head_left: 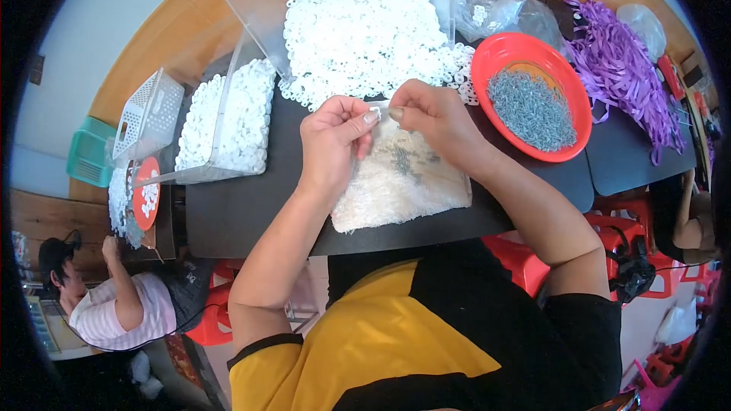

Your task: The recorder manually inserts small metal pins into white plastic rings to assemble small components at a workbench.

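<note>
My left hand (335, 135) pinches a small white plastic piece (375, 113) between thumb and forefinger, above the top edge of a cream cloth (396, 205). Close beside it, my right hand (438, 123) has thumb and forefinger pressed together; whatever they hold is too small to make out. Several small grey screws (403, 161) lie on the cloth below my hands. Just beyond my fingers, a heap of white plastic pieces with ringed ends (365, 38) spills out of a tipped clear bin (251, 0). To the right stands a red bowl (582, 131) with many grey screws (533, 113) in it.
A second clear bin (202, 175) of white pieces stands left, near a white perforated basket (156, 118) and a green basket (87, 164). Purple straps (617, 68) are piled at right, with plastic bags (487, 7) behind the bowl. Another person (122, 297) sits at far left.
</note>
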Available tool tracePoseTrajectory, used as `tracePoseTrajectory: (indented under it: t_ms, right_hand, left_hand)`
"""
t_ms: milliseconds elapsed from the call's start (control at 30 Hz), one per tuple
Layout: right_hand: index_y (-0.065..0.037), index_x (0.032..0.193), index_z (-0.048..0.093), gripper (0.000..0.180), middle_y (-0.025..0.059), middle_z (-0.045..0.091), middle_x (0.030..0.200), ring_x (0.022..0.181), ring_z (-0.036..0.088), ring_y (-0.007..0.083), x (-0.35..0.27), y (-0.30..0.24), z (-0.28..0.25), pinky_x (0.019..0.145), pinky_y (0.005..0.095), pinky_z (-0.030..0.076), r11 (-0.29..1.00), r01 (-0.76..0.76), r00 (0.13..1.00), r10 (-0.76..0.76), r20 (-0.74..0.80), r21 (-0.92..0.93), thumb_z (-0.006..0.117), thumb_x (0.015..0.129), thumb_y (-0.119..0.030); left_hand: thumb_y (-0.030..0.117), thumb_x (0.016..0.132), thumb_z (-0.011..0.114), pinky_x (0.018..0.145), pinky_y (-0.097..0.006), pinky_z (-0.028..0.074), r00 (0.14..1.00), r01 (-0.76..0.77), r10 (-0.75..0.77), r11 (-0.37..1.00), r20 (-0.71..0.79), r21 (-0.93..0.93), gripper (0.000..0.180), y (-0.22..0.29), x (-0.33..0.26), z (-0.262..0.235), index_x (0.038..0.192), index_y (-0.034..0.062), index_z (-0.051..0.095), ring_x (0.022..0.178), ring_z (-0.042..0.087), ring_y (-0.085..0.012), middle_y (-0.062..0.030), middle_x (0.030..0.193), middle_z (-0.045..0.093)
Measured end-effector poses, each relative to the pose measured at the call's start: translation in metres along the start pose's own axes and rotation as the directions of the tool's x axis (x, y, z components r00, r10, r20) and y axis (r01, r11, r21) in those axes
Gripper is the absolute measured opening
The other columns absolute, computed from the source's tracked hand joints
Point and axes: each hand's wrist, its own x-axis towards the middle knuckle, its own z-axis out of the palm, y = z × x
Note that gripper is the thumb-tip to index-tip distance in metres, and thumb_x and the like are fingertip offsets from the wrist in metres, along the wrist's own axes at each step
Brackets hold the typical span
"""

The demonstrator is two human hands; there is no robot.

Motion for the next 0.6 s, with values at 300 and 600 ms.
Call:
tracePoseTrajectory:
  t_ms: [300,600]
  right_hand:
    - [0.001,0.089,0.061,0.011,0.0058,0.057,0.069,0.064,0.052,0.0118,-0.001,-0.003,0.006,0.059,0.0278,0.042,0.999,0.040,0.999,-0.040,0.020,-0.023,0.059,0.083,-0.008]
    - [-0.001,0.094,0.061,0.009,-0.0023,0.058,0.083,0.075,0.053,0.0059,0.003,0.002,-0.010,0.069,0.0210,0.043,0.986,-0.045,0.997,0.055,-0.053,0.161,0.057,0.087,-0.003]
  left_hand:
    - [-0.004,0.085,0.061,0.048,-0.022,0.039,0.996,-0.008,0.008,1.000,0.087,-0.002,0.006,-0.009,0.000,-0.007,0.090,-0.0010,0.060,0.056,0.052,-0.0095,-0.0045,0.074,0.060]
    - [-0.003,0.081,0.067,0.056,-0.023,0.042,0.884,-0.426,0.464,0.751,0.056,0.505,0.008,-0.020,0.014,-0.025,0.086,0.0022,0.063,0.062,0.052,-0.0082,0.0003,0.073,0.058]
